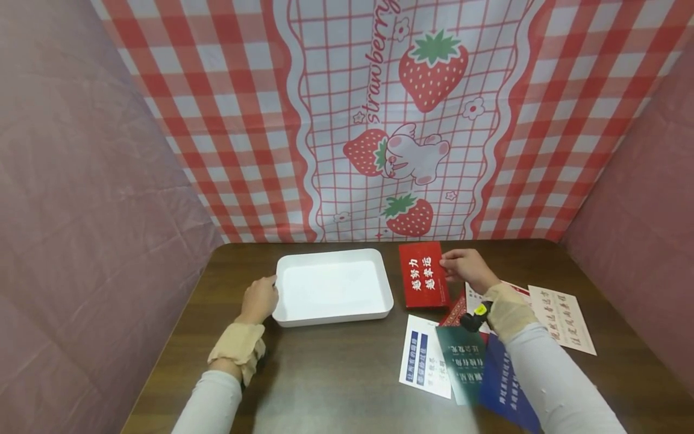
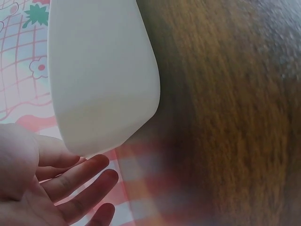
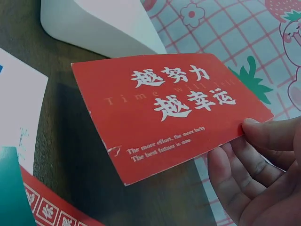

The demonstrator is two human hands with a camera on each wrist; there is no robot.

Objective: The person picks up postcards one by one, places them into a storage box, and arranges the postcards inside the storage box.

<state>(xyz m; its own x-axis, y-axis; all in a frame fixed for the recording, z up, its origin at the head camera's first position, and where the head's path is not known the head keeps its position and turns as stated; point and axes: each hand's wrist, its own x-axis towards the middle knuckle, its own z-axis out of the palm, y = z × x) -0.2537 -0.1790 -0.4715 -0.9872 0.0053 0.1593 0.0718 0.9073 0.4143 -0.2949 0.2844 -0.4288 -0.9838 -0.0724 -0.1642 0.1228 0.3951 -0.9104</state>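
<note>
A white rectangular tray [image 1: 333,322] lies on the wooden table. My left hand [image 1: 260,299] is at its left end and pinches the rim; in the left wrist view the thumb side of this hand [image 2: 33,183] meets the tray's corner [image 2: 103,94], its other fingers loosely bent. To the tray's right, my right hand [image 1: 470,268] holds a red card [image 1: 423,274] with white Chinese lettering by its right edge. The right wrist view shows the thumb on top of the red card [image 3: 164,108] and fingers beneath, the card tilted above the table.
More cards lie spread at the right: a white one [image 1: 420,367] with blue blocks, a dark green one [image 1: 461,361], a blue one [image 1: 501,386] and a cream one [image 1: 566,319]. Others are partly under the right arm. A strawberry-print cloth [image 1: 379,120] hangs behind the table.
</note>
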